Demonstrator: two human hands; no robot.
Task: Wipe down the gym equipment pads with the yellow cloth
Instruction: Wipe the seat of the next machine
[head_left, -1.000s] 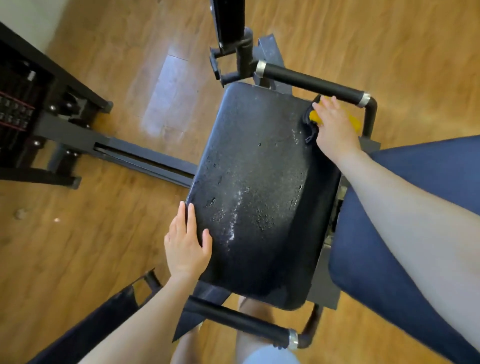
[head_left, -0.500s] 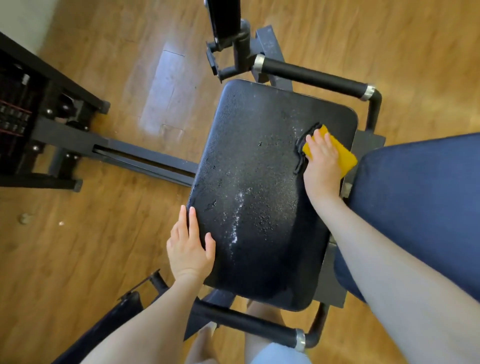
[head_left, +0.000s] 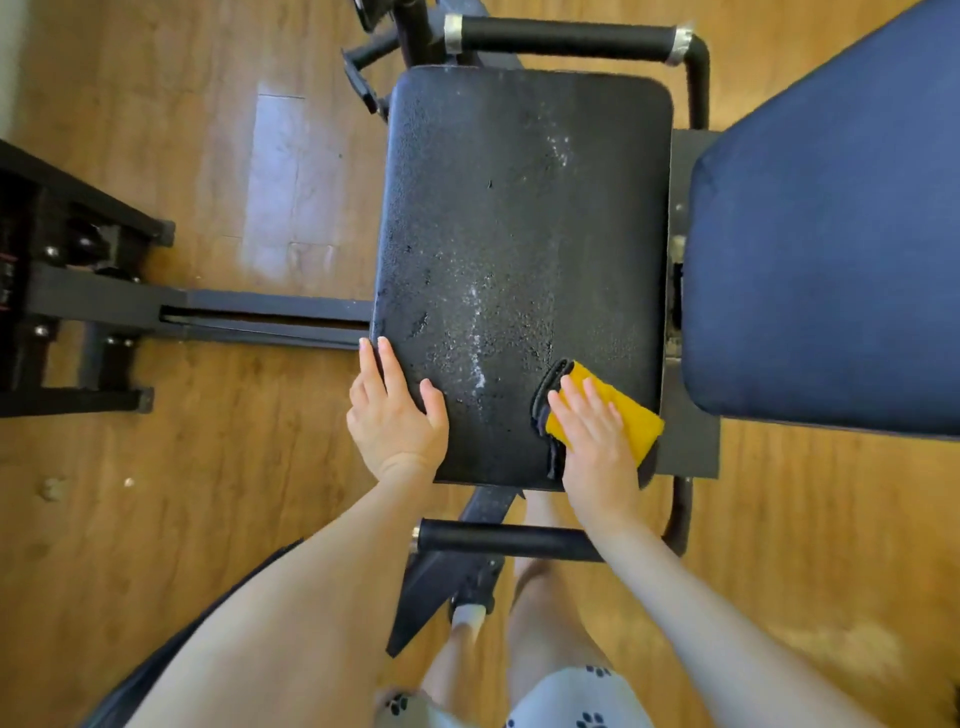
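Note:
A worn black seat pad (head_left: 524, 218) with cracked, flaky patches fills the middle of the head view. My right hand (head_left: 597, 447) lies flat with straight fingers on the folded yellow cloth (head_left: 631, 415), pressing it onto the pad's near right corner. The cloth has a dark layer showing at its left edge. My left hand (head_left: 395, 421) rests open on the pad's near left edge, its thumb on top of the pad. A navy back pad (head_left: 831, 270) sits just right of the seat pad.
Black foam-covered handle bars run across the far side (head_left: 566, 39) and the near side (head_left: 498, 538) of the seat. A black weight-stack frame (head_left: 67, 291) stands at the left on the wood floor. My bare legs show below the seat.
My right hand has slid the yellow cloth from the pad's far right corner down its right side to the near right corner. My left hand stayed on the near left edge.

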